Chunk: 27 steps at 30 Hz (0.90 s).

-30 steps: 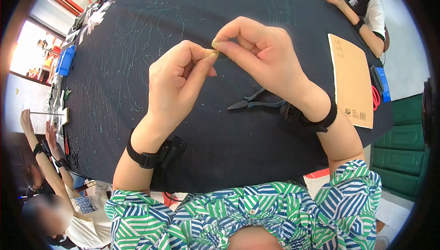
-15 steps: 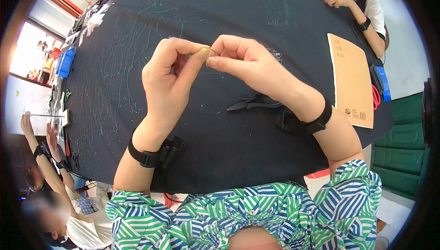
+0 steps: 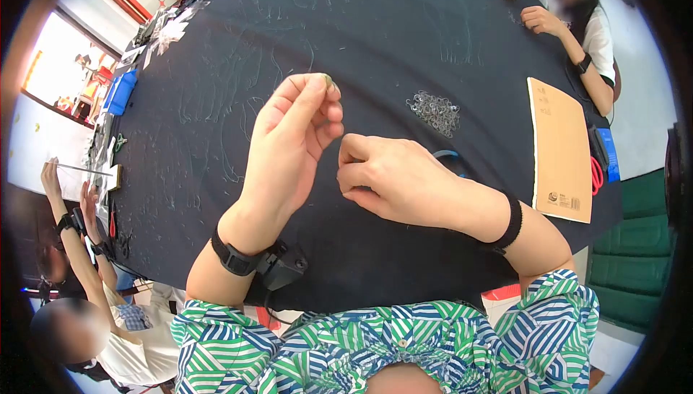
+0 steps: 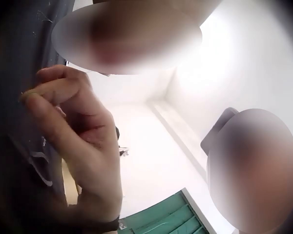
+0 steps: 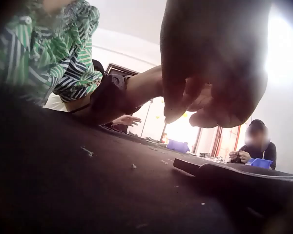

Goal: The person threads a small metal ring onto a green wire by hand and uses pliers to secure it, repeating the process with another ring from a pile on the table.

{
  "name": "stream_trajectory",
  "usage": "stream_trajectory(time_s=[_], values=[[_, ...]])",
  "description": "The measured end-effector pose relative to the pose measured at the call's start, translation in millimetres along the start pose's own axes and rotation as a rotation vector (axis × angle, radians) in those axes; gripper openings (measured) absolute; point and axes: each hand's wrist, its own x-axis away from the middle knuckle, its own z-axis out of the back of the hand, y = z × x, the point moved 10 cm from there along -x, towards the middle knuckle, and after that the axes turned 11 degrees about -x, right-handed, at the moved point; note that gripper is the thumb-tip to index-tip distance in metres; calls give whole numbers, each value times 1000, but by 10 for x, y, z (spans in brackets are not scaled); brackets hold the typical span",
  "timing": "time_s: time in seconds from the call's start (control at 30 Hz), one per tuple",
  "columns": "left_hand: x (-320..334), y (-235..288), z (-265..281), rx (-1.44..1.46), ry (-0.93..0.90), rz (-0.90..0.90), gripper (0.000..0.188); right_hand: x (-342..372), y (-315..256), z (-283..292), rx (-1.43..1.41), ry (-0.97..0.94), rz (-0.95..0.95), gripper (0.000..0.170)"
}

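My left hand (image 3: pixel 292 123) is raised over the black cloth, pinching a tiny greenish piece (image 3: pixel 328 80) between thumb and forefinger. In the left wrist view, the left hand's (image 4: pixel 83 136) thumb and forefinger meet at their tips; the piece is too small to name. Lower and to the right, my right hand (image 3: pixel 404 177) hangs palm down, its fingers loosely bent. The pliers (image 3: pixel 449 156) lie beneath it, mostly hidden in the head view. From the right wrist, the pliers (image 5: pixel 224 173) rest on the cloth below the fingertips, with space between; no held thing shows there.
A heap of small metal rings or clips (image 3: pixel 434 112) sits beyond the right hand. Fine thread lengths (image 3: pixel 216 127) spread over the cloth to the left. At right are a tan notebook (image 3: pixel 561 152) and red-handled scissors (image 3: pixel 596 174). Other people sit around the table.
The right hand has left the left hand's fingertips and dropped down over the pliers, covering most of them. The left hand keeps its pinch. The head view has tilted slightly, uncovering the metal heap.
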Motion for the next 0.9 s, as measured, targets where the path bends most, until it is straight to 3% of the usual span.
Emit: stream_trajectory(time_s=[0.1,0.17,0.27,0.4,0.43,0.5,0.9], values=[[-15,43,-6,-30,-11,-27,12,-6,-14,26,-89,-77,-13,11],[-31,110,64,-101,11,-92,12,-36,-69,241,-138,-72,-82,31],[-50,192,149,-222,65,-167,11,63,-32,663,19,-51,-244,46],[-75,162,150,-324,90,-172,11,341,345,590,441,-254,-448,35],[-83,161,137,-340,85,-185,11,366,437,536,440,-262,-553,28],[-87,151,121,-372,72,-206,12,345,473,372,552,-409,-572,28],[-131,53,132,-435,72,-161,12,356,445,265,692,-301,-477,17]])
